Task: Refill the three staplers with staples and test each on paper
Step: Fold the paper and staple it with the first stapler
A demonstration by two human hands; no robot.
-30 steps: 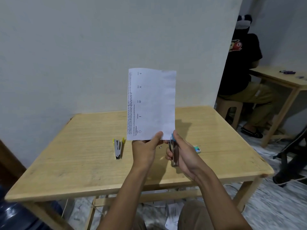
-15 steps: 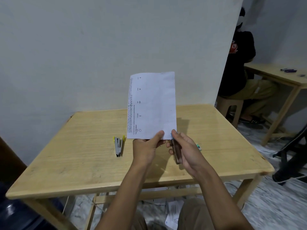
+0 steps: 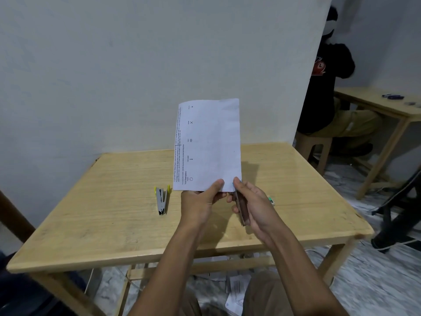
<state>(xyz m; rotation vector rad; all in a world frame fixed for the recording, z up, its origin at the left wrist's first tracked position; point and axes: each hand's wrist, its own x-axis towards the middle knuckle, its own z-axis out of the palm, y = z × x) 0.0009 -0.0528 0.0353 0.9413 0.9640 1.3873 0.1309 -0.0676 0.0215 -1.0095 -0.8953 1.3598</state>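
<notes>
Right hand covers most of a stapler; its nose disappears behind the paper. Print on the sheet is too small to read. Small box peeks out beyond the hand.

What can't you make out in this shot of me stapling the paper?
Head view only:
- Stapler mouth: hidden behind right hand and paper corner.
- Any staple in the paper: too small.
- Small box behind right hand: mostly hidden.
- Printed text: too small to read.

A pale wooden counter stands against a plain white wall. The floor is grey marbled tile. A second wooden table stands at right.
</notes>
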